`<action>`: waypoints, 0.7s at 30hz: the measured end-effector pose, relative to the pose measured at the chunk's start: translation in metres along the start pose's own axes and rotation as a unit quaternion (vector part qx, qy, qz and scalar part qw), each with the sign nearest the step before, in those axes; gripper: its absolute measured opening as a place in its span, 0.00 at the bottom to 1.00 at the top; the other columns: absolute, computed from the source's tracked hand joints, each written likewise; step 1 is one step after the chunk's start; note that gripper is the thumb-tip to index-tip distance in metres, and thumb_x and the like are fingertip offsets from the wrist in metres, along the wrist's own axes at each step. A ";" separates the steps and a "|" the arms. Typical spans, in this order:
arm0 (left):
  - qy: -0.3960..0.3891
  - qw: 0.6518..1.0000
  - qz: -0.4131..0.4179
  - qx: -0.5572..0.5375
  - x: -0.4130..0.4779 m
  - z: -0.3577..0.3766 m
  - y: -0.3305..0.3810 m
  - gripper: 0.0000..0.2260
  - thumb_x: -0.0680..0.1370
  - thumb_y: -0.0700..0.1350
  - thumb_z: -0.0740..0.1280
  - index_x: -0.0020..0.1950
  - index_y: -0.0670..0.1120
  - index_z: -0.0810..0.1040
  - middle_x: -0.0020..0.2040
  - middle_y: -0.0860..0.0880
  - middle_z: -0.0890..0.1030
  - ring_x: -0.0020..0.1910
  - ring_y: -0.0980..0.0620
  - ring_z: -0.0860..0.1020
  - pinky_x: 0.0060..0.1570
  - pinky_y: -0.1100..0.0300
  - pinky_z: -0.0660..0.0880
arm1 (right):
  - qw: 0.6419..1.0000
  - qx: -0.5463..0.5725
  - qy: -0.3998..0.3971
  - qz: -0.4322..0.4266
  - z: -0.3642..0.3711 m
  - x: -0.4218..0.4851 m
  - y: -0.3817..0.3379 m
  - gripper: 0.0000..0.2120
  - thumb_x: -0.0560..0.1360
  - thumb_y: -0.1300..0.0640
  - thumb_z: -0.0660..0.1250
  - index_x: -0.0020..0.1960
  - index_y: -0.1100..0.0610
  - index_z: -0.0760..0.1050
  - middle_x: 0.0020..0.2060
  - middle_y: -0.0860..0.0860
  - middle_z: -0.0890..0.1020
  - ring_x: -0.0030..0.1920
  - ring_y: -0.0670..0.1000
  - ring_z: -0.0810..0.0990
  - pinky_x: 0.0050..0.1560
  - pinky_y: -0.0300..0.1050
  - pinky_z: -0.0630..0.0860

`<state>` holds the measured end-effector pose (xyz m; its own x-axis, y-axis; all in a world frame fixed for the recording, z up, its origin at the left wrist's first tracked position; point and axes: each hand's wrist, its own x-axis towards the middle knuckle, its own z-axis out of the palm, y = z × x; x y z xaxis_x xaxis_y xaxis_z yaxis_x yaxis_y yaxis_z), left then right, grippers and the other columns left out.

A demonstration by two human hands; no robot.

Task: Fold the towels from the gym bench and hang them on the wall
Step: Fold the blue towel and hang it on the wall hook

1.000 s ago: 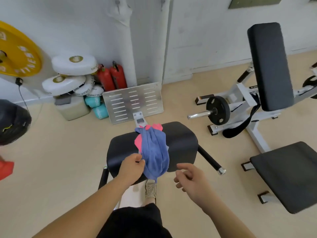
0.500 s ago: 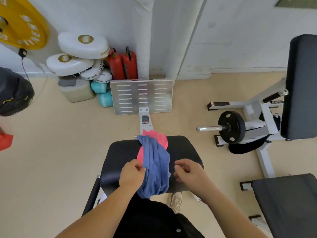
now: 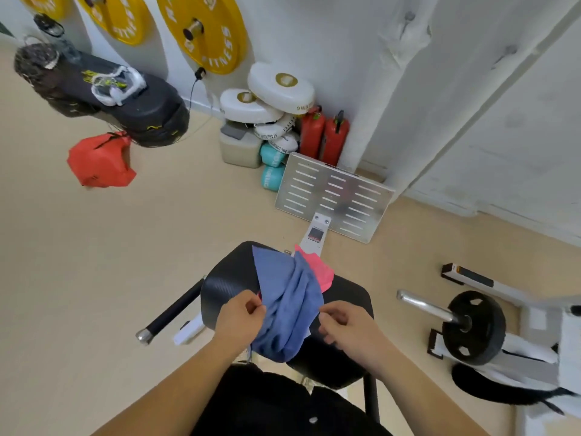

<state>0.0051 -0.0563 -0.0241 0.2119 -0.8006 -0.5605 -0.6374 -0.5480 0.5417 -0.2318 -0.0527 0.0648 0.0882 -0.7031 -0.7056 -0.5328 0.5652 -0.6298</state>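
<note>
While the blue towel [image 3: 289,303] lies bunched over a pink towel [image 3: 317,272] on the black bench pad [image 3: 226,278], the left hand [image 3: 239,319] and right hand [image 3: 345,325] pinch its sides; beige floor [image 3: 125,247] surrounds the pad.

Blue towel [image 3: 289,309]: soft cloth, matt, rumpled folds
Pink towel [image 3: 317,272] beneath: cloth, matt, brighter tone
Bench pad [image 3: 226,284]: black padded cover, vinyl-like, fine woven-pattern texture, slight sheen
Slotted plate [image 3: 333,196]: bare silver metal, brushed look, dull shine
Bar sleeve [image 3: 424,308]: polished metal, glossy
Black weight disc [image 3: 474,328]: matt
Fire extinguishers [image 3: 323,136]: red, glossy
Round white pads [image 3: 279,86]: smooth, glossy
Floor [image 3: 94,262]: beige, smooth, matt
Wall [image 3: 345,42]: white paint, rough, uneven
</note>
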 end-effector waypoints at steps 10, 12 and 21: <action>-0.111 0.970 0.204 -0.067 -0.051 -0.075 0.073 0.09 0.80 0.41 0.69 0.46 0.55 0.82 0.38 0.53 0.82 0.35 0.59 0.75 0.40 0.63 0.75 | 0.980 -0.113 0.004 -0.162 -0.001 -0.010 -0.035 0.20 0.78 0.54 0.67 0.65 0.35 0.74 0.66 0.40 0.77 0.66 0.40 0.75 0.72 0.43 0.71; -0.149 0.947 0.282 -0.044 -0.066 -0.103 0.098 0.12 0.79 0.41 0.70 0.44 0.59 0.83 0.39 0.59 0.82 0.37 0.59 0.78 0.40 0.69 0.73 | 0.956 -0.174 0.000 -0.235 -0.003 -0.009 -0.059 0.25 0.77 0.54 0.68 0.68 0.32 0.72 0.74 0.38 0.69 0.74 0.39 0.65 0.75 0.40 0.63; -0.167 0.916 0.349 0.110 -0.064 -0.198 0.121 0.15 0.69 0.49 0.77 0.54 0.58 0.80 0.44 0.58 0.80 0.40 0.61 0.76 0.40 0.69 0.74 | 0.951 -0.189 0.045 -0.242 -0.039 -0.051 -0.136 0.10 0.69 0.48 0.72 0.38 0.54 0.79 0.40 0.53 0.83 0.44 0.53 0.81 0.50 0.56 0.81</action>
<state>0.0609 -0.1197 0.2014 -0.5188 -0.7982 -0.3061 -0.6725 0.1600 0.7226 -0.1972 -0.1102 0.1993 0.3358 -0.8854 -0.3214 -0.7144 -0.0170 -0.6995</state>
